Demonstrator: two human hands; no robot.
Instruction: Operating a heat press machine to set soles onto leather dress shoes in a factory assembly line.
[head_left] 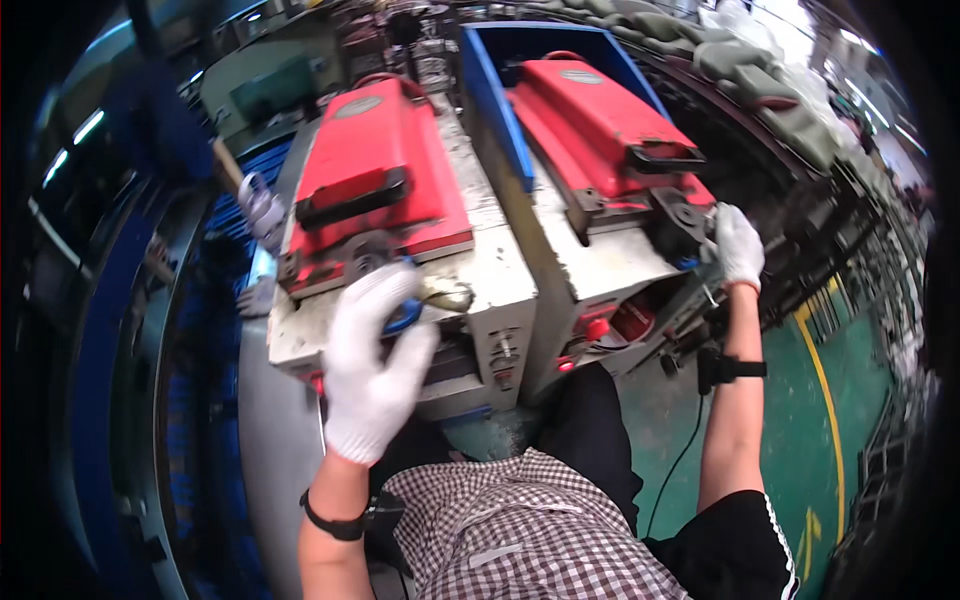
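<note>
Two noted: left red cover (pixel 350 155), right red cover (pixel 600 110); my left hand (pixel 372 375) loosely open near the first, right hand (pixel 739 248) at the second's near corner, grip unclear; shifting covers could pinch me

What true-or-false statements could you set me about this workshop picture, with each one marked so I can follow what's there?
1. Both the left hand and the right hand wear white gloves. True.
2. The left cover and the right cover are green. False: both are red.
3. A blue panel stands beside the right cover. True.
4. The left hand is at the right-hand machine. False: it is over the front of the left-hand machine.
5. A yellow line marks the floor on the person's right. True.
6. The person's apron is plain white. False: it is checked.
</note>
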